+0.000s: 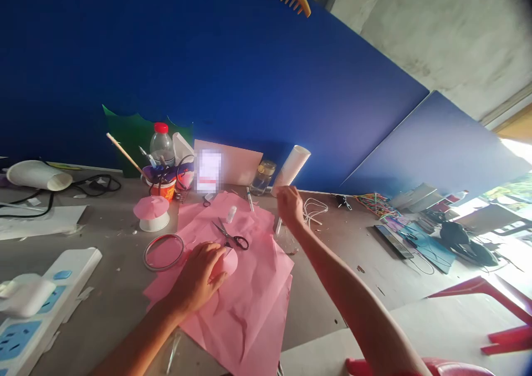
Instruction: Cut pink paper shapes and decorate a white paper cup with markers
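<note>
My left hand (203, 275) curls its fingers and thumb around a rounded piece of pink paper (228, 261), low over a large creased pink sheet (253, 287). Black-handled scissors (230, 236) lie partly open just beyond my fingertips. My right hand (290, 205) is closed, raised at the far right corner of the sheet. A short white stick-like thing (278, 226) shows below it; whether the fingers hold it I cannot make out. Behind that hand leans a tall stack of white paper cups (295, 164), its lower part hidden.
Left of the sheet are a metal-looking ring (163, 252), a pink-topped white cup (153, 214) and a power strip (50, 304). A pen holder (162, 189), a lit screen (209, 170) and a glass jar (264, 176) stand before the blue partition (233, 77). White cable (315, 210) lies rightward.
</note>
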`<state>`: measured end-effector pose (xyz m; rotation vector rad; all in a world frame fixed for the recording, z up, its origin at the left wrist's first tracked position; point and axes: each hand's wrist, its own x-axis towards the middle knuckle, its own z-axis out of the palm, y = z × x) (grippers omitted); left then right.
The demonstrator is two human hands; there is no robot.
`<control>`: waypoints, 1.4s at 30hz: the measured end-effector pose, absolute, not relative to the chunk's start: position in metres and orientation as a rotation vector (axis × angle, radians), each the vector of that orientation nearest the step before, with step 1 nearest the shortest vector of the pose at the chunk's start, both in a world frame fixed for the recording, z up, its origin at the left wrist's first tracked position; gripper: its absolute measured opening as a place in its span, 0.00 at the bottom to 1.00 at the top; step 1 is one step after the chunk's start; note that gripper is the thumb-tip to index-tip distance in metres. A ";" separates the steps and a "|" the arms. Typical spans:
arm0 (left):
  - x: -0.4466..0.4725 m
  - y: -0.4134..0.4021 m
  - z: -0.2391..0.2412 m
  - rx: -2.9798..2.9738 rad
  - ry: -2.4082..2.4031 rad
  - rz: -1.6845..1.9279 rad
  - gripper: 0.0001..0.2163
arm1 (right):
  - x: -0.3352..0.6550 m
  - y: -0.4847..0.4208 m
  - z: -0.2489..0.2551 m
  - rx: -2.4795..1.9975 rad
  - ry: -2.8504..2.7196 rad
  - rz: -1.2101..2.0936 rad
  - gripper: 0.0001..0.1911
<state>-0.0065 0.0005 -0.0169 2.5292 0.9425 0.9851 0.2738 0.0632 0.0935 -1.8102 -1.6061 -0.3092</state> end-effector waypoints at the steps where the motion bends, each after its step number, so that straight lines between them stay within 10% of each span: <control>1: -0.007 0.001 -0.019 2.521 0.939 1.025 0.18 | 0.288 0.077 0.105 -1.841 -1.582 -0.352 0.15; 19: -0.008 0.001 -0.021 2.396 1.062 1.175 0.13 | 0.386 0.184 0.198 -2.451 -1.672 -0.388 0.16; 34: -0.009 0.003 -0.020 2.225 1.082 1.279 0.12 | 0.350 0.141 0.259 -1.879 -1.274 -0.741 0.19; 42: -0.019 0.000 0.011 1.598 0.933 1.169 0.27 | 0.195 -0.012 0.138 -1.105 -1.992 0.440 0.08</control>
